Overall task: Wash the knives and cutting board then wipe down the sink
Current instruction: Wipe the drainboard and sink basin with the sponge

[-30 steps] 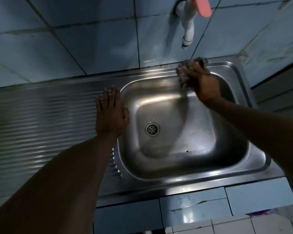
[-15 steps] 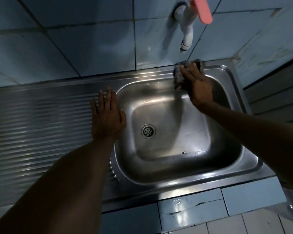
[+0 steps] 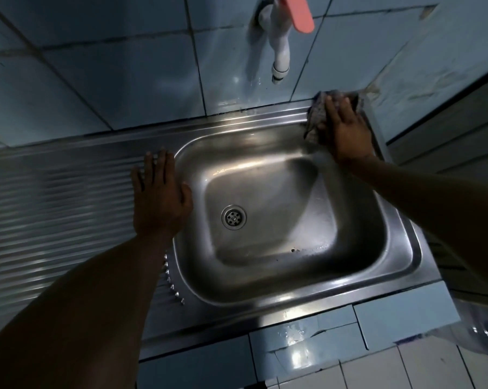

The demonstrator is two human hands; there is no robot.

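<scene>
Wiping along the far right corner of the stainless-steel sink (image 3: 402,279), your right hand (image 3: 346,133) presses a crumpled dark grey cloth (image 3: 317,113) flat against the rim, fingers extended over it rather than curled around it; this spreads pressure across the cloth where rim meets the blue tiled wall (image 3: 124,80). Your left hand (image 3: 160,197) lies released, palm down and fingers straight, on the ribbed steel drainboard (image 3: 54,209) just beside the basin's left edge, probably bracing you as you reach across. The round metal drain strainer (image 3: 233,217) sits exposed in the basin floor, and a few dark specks (image 3: 294,250) remain near the front slope, so the basin interior likely awaits its own pass. A white plastic tap with a pink lever (image 3: 282,37) hangs above the back rim; no water is visible running from it.

Knives and cutting board do not appear anywhere in view. Most of the cloth is concealed beneath your right hand, and the tiled counter (image 3: 301,341) front is cut off at the lower edge. Low light obscures the objects at far right.
</scene>
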